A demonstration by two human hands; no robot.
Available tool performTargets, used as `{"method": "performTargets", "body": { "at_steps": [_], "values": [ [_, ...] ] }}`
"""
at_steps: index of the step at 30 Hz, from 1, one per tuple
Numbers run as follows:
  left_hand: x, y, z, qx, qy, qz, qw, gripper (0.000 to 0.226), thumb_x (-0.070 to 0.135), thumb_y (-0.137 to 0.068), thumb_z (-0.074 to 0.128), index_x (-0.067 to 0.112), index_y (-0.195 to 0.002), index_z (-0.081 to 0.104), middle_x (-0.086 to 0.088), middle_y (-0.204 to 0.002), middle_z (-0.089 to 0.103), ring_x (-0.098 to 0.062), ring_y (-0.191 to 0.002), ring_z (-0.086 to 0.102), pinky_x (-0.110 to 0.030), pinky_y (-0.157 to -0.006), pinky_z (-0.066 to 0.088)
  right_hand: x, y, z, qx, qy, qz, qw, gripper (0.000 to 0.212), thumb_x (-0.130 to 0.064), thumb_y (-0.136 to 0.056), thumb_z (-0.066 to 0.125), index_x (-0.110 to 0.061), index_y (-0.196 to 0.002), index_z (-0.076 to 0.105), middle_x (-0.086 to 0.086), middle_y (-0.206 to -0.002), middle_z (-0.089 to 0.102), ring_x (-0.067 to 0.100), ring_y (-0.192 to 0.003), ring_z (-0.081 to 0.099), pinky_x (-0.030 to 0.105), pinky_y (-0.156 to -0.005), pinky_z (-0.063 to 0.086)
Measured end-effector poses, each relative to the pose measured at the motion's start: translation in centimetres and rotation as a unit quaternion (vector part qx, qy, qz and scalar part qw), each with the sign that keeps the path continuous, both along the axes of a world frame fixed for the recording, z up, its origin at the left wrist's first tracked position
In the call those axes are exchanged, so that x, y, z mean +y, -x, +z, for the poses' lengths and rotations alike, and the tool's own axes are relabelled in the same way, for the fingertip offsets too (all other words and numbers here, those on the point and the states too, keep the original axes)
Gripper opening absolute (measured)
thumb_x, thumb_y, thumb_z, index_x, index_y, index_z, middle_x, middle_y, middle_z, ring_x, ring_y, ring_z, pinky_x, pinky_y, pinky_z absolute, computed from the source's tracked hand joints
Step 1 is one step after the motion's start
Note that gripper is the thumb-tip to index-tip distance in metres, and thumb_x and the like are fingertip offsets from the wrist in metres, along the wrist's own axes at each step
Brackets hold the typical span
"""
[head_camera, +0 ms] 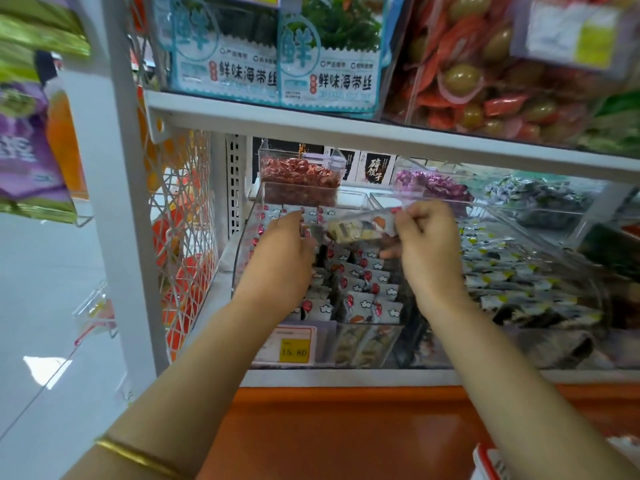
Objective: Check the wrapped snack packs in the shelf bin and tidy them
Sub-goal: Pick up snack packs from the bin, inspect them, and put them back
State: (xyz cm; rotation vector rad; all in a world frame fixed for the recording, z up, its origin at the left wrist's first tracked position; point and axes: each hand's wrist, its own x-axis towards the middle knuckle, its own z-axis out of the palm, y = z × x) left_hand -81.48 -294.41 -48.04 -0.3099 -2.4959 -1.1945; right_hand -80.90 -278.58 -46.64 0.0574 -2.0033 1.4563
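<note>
Pack up over the bin, right hand pinching

Right hand (426,244) is up above the clear shelf bin (239,261), thumb and curled fingers pinching the right end of one wrapped snack pack (358,229). The pack lies roughly level and crosswise, lifted clear of the rows beneath it.

Left hand (280,254) sits just left of it, back of the hand to the camera, fingers reaching away towards the pack's left end. Those fingertips are hidden behind the hand, so I cannot tell whether they grip the wrapper, touch it or only lie beside it.

Below both hands the rest of the snack packs (360,285) stand on edge in rows. Their white wrappers carry red dots and little clouds, and they fill the bin from near to far. On the near face, at the left, a yellow price tag (294,349) reads 15.80.

Off to the right, just beside this bin, a second clear bin (540,244) holds dark packs with yellow marks. At the far end, above my bin, there is a small clear box (298,181) of red sweets.

A gold bangle (138,457) rings my left forearm, near the bottom edge. Overhead, the upper shelf (346,133) carries blue-and-white seaweed bags (277,71).
</note>
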Motion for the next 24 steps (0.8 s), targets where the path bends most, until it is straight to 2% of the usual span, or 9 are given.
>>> {"method": "performTargets", "body": {
  "at_steps": [2, 5, 7, 10, 13, 15, 18, 20, 24],
  "values": [
    [0.0, -0.7, 0.2, -0.041, -0.081, -0.027, 0.995, 0.036, 0.019, -0.098, 0.041, 0.011, -0.133, 0.043, -0.003, -0.105, 0.057, -0.02, -0.076, 0.062, -0.035, -0.063, 0.052, 0.9, -2.0, -0.6, -0.008, 0.053, 0.022, 0.998, 0.018, -0.008, -0.097, 0.047, -0.017, -0.082, 0.046, 0.002, -0.079, 0.058, 0.009, -0.052, 0.062, 0.034, -0.054, 0.054],
    [0.2, -1.5, 0.5, -0.088, -0.173, -0.063, 0.979, 0.024, 0.02, -0.097, 0.046, 0.013, -0.116, 0.06, 0.002, -0.097, 0.062, -0.009, -0.064, 0.062, -0.019, -0.054, 0.053, 1.8, -3.6, -1.4, -0.032, 0.122, 0.057, 0.99, 0.014, -0.008, -0.097, 0.046, -0.013, -0.084, 0.049, 0.006, -0.079, 0.057, 0.009, -0.05, 0.062, 0.03, -0.052, 0.056],
    [0.4, -1.8, 0.6, -0.111, -0.227, -0.085, 0.964, 0.016, 0.016, -0.095, 0.049, 0.015, -0.094, 0.065, 0.004, -0.097, 0.062, -0.008, -0.068, 0.06, -0.013, -0.055, 0.052, 2.2, -4.0, -1.6, -0.035, 0.174, 0.082, 0.981, 0.012, -0.007, -0.096, 0.047, -0.01, -0.086, 0.052, 0.008, -0.08, 0.059, 0.01, -0.054, 0.064, 0.025, -0.051, 0.055],
    [0.7, -2.0, 0.6, -0.14, -0.268, -0.093, 0.949, 0.019, 0.017, -0.093, 0.053, 0.008, -0.08, 0.064, 0.001, -0.084, 0.061, -0.01, -0.069, 0.058, -0.02, -0.064, 0.057, 2.8, -4.3, -1.8, -0.044, 0.252, 0.124, 0.959, 0.007, -0.007, -0.094, 0.051, -0.006, -0.091, 0.057, 0.01, -0.082, 0.063, 0.013, -0.059, 0.066, 0.023, -0.055, 0.055],
    [0.9, -1.8, 0.3, -0.14, -0.281, -0.08, 0.946, 0.026, 0.021, -0.093, 0.053, 0.007, -0.073, 0.06, -0.003, -0.078, 0.06, -0.013, -0.065, 0.059, -0.02, -0.056, 0.056, 3.4, -4.3, -1.9, -0.059, 0.319, 0.164, 0.932, 0.008, -0.006, -0.09, 0.054, -0.004, -0.088, 0.062, 0.01, -0.078, 0.068, 0.015, -0.063, 0.068, 0.022, -0.057, 0.055],
    [0.8, -1.6, 0.1, -0.135, -0.297, -0.076, 0.942, 0.028, 0.021, -0.095, 0.051, 0.007, -0.071, 0.055, 0.0, -0.071, 0.058, -0.01, -0.057, 0.06, -0.018, -0.049, 0.051, 3.5, -4.1, -2.0, -0.067, 0.348, 0.188, 0.916, 0.008, -0.005, -0.088, 0.055, -0.003, -0.087, 0.063, 0.007, -0.073, 0.071, 0.016, -0.064, 0.069, 0.022, -0.057, 0.055],
    [0.7, -1.3, -0.2, -0.133, -0.333, -0.081, 0.93, 0.03, 0.017, -0.097, 0.046, 0.006, -0.07, 0.051, 0.001, -0.064, 0.056, -0.009, -0.052, 0.059, -0.019, -0.051, 0.05, 3.4, -3.8, -2.2, -0.065, 0.372, 0.196, 0.905, 0.009, 0.002, -0.089, 0.052, -0.001, -0.088, 0.061, 0.005, -0.068, 0.071, 0.019, -0.065, 0.07, 0.022, -0.059, 0.056],
    [0.6, -1.1, -0.4, -0.144, -0.352, -0.091, 0.92, 0.028, 0.014, -0.097, 0.045, 0.007, -0.071, 0.052, -0.002, -0.069, 0.054, -0.01, -0.054, 0.057, -0.018, -0.051, 0.049, 3.3, -3.7, -2.4, -0.059, 0.368, 0.184, 0.91, 0.01, 0.004, -0.089, 0.052, -0.001, -0.09, 0.061, 0.004, -0.07, 0.071, 0.02, -0.068, 0.07, 0.022, -0.061, 0.056],
    [0.5, -1.1, -0.2, -0.188, -0.42, -0.14, 0.877, 0.011, 0.002, -0.094, 0.047, 0.004, -0.094, 0.058, -0.008, -0.077, 0.054, -0.007, -0.057, 0.059, -0.014, -0.055, 0.05, 3.3, -3.6, -2.8, -0.044, 0.351, 0.164, 0.921, 0.012, 0.005, -0.089, 0.051, -0.002, -0.089, 0.061, 0.002, -0.069, 0.071, 0.019, -0.067, 0.071, 0.022, -0.061, 0.056]
  ]
}}
